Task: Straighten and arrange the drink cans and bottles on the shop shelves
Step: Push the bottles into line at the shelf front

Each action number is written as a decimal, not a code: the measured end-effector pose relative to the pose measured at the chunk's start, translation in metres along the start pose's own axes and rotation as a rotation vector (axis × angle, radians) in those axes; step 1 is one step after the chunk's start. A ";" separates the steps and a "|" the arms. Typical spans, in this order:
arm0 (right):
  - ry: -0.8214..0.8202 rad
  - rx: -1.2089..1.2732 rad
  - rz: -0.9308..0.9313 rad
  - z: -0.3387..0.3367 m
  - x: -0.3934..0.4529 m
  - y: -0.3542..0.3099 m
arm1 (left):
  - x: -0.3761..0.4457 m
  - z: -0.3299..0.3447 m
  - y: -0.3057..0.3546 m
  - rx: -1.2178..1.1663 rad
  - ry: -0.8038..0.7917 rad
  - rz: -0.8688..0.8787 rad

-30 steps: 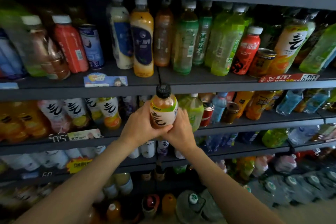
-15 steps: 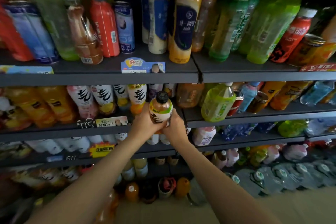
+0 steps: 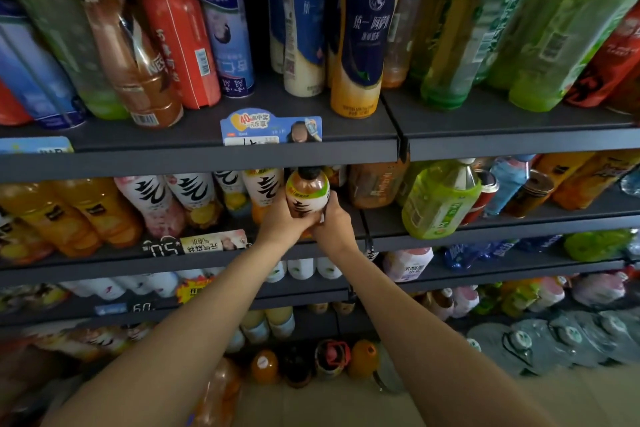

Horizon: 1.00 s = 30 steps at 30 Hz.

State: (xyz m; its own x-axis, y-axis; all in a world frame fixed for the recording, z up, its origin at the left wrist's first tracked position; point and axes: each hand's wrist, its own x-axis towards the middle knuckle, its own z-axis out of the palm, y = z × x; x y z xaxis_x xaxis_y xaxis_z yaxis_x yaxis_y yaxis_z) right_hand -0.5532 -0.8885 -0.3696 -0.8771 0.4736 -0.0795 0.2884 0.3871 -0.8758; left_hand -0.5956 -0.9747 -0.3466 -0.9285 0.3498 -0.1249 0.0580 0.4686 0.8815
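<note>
My arms are bare from the bottom edge of the view up to the wrists; no sleeve shows on either one. My left hand (image 3: 282, 218) wears no glove, ring or band that I can see. My right hand (image 3: 334, 224) is bare too, with short, plain nails. My wrists carry no watch or strap.

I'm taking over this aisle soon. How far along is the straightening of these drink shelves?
Done: the white-labelled bottles with black brush lettering stand in a row. In hand: left hand and right hand grip a black-capped amber tea bottle at that row's right end. Left: the pale green bottle and brown can to the right lean askew.
</note>
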 end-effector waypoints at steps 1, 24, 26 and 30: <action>-0.009 0.007 0.009 0.000 0.002 -0.001 | 0.001 0.000 0.001 0.016 0.003 0.003; 0.122 0.039 0.240 0.006 -0.009 0.001 | -0.017 -0.016 -0.017 0.261 -0.062 0.097; 0.229 0.095 0.166 -0.005 -0.024 -0.007 | -0.028 -0.016 -0.006 0.264 -0.063 0.249; 0.515 0.126 0.015 -0.042 -0.057 -0.018 | -0.053 -0.001 0.030 0.391 0.083 0.637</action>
State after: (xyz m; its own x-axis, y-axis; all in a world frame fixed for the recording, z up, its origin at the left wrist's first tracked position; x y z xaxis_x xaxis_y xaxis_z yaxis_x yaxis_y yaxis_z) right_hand -0.4925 -0.8888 -0.3293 -0.5622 0.8177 0.1238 0.2231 0.2941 -0.9294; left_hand -0.5453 -0.9802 -0.3130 -0.6951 0.5947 0.4038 0.7052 0.4551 0.5436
